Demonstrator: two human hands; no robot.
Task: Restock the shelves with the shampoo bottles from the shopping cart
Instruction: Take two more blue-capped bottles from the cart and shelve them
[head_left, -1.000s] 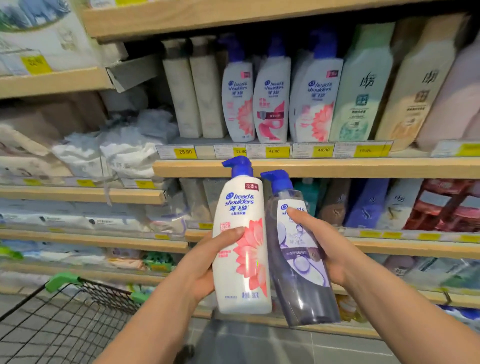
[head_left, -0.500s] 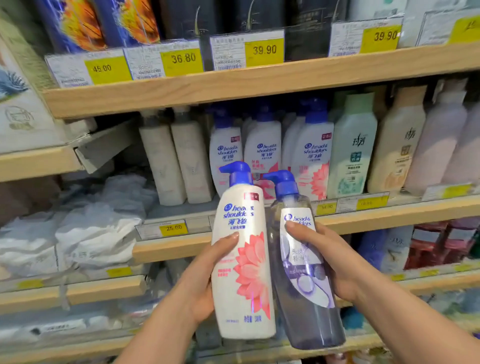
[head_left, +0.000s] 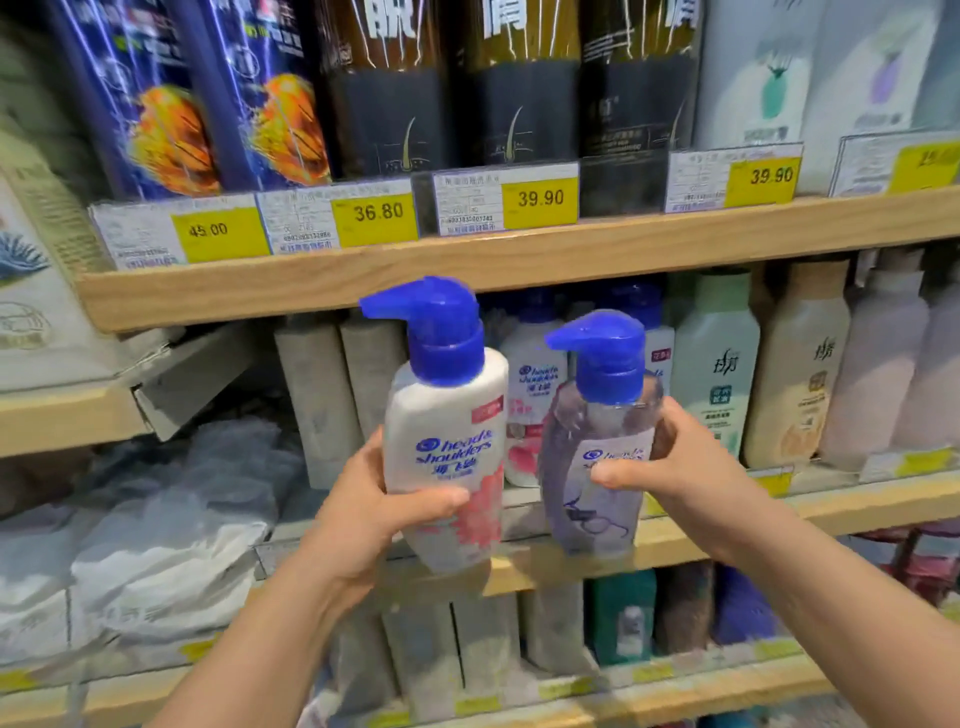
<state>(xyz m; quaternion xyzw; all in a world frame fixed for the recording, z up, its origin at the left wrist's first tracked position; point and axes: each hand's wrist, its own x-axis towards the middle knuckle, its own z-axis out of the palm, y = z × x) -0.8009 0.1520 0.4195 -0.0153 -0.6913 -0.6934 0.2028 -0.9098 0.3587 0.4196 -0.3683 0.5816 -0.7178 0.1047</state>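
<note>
My left hand (head_left: 363, 514) grips a white shampoo bottle (head_left: 447, 431) with a blue pump and a pink flower on its label. My right hand (head_left: 680, 467) grips a clear purple shampoo bottle (head_left: 597, 493) with the same blue pump. Both bottles stand upright, side by side, in front of the middle wooden shelf (head_left: 670, 540). Just behind them on that shelf stand matching white shampoo bottles (head_left: 530, 395). The shopping cart is out of view.
To the right on the middle shelf stand a green bottle (head_left: 717, 364), a beige bottle (head_left: 800, 374) and pale lilac bottles (head_left: 878, 364). Grey cartons (head_left: 317, 400) stand left of the shampoos. The upper shelf (head_left: 467, 260) carries dark bottles and price tags. Grey packs (head_left: 171, 519) fill the left.
Both hands have lifted the two bottles higher and closer to the middle shelf. The view has tilted up, so the cart has dropped out of sight and the upper shelf fills the top.
</note>
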